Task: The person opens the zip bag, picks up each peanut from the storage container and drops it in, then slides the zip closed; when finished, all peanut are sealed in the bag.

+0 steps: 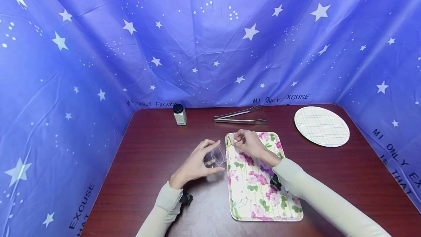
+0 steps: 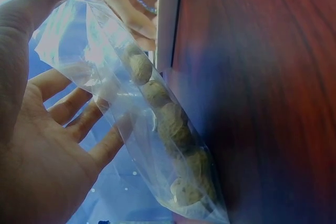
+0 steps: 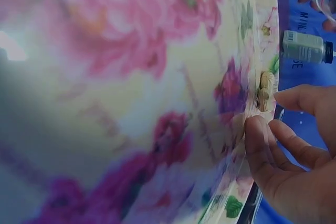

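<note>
A clear plastic bag (image 2: 113, 74) with several peanuts in its bottom stands on the table beside the tray. My left hand (image 1: 196, 162) holds this bag, thumb and fingers spread around its mouth. Over the far left corner of the floral tray (image 1: 243, 193) is my right hand (image 1: 250, 144), fingers bent and thumb apart from them. Just beyond its fingertips, peanuts (image 3: 265, 90) lie on the tray; I see nothing between the thumb and fingers in the right wrist view.
A jar with a black lid (image 1: 179, 115) stands at the back left. Metal tongs (image 1: 241, 117) lie behind the tray, spread apart. At the back right is a white checked plate (image 1: 321, 126). A starry blue curtain (image 1: 197, 39) surrounds the dark red table (image 1: 144, 145).
</note>
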Action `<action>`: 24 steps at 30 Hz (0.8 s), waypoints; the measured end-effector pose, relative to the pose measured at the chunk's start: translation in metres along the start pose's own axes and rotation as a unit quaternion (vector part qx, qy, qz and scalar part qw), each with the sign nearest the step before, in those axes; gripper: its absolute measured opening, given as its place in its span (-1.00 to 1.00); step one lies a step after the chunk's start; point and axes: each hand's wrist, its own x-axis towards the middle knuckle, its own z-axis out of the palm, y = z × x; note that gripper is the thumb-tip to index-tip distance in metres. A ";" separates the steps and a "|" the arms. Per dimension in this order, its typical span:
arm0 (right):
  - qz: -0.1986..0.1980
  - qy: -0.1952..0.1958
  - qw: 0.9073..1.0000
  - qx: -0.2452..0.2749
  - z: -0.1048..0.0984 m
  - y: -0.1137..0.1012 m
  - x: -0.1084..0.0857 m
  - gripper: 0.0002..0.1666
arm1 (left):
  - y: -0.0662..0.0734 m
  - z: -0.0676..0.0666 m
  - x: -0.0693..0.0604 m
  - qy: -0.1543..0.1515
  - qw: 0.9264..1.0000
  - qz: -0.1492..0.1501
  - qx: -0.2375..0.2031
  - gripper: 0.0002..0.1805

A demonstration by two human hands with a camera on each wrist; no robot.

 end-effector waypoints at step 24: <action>-0.009 -0.002 1.000 -0.023 0.008 -0.001 0.004 -0.80 | 0.001 0.003 0.000 0.002 1.000 0.008 0.007 0.04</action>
